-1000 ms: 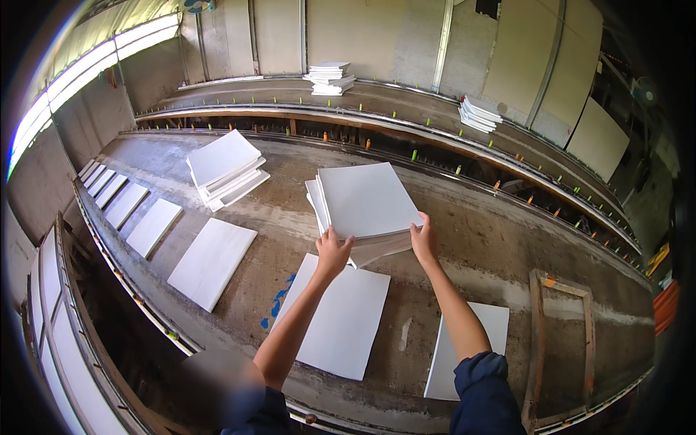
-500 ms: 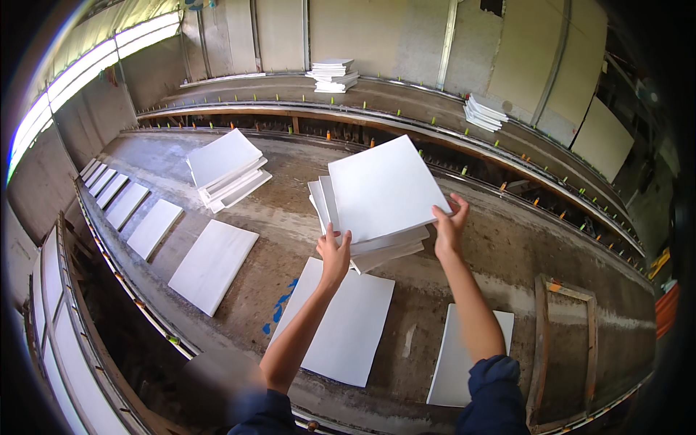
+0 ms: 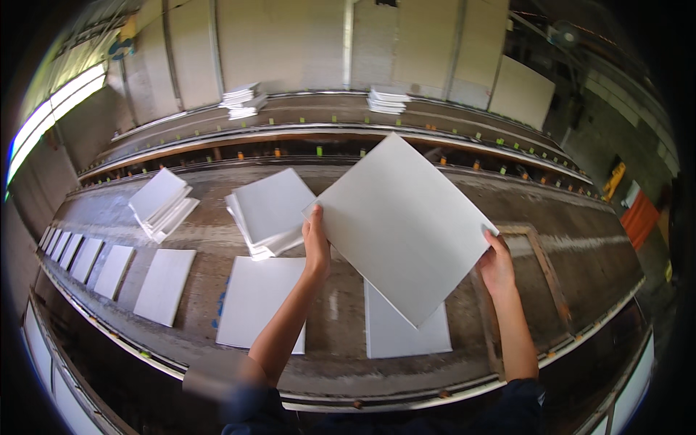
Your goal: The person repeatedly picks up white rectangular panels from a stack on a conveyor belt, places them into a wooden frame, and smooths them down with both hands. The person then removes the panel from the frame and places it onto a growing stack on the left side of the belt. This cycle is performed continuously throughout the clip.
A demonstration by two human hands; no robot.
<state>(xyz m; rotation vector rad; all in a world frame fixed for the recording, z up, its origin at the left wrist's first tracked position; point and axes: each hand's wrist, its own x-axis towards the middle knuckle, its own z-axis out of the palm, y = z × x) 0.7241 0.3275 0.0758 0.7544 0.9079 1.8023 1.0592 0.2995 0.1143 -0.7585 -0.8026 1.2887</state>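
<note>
A flat white square panel (image 3: 406, 232) is held up above the long table, turned so that one corner points toward me. My left hand (image 3: 316, 243) grips its left corner, thumb on top. At the opposite corner my right hand (image 3: 498, 264) has its fingers closed on the edge. Behind my left hand stands a stack of white panels (image 3: 272, 206), loosely piled. Below the held panel lies another white panel (image 3: 409, 337), partly covered from sight. One more flat panel (image 3: 250, 304) rests on the table behind my left forearm.
A second stack (image 3: 161, 203) stands farther left, with a row of single panels (image 3: 112, 272) along the near edge. On the right lies a wooden frame (image 3: 547, 272). Two more stacks (image 3: 388, 100) sit on the far table. Small coloured pegs line the table edges.
The panel has come off the top of the stack and moved right and nearer, held by both hands. My view has swung to the right.
</note>
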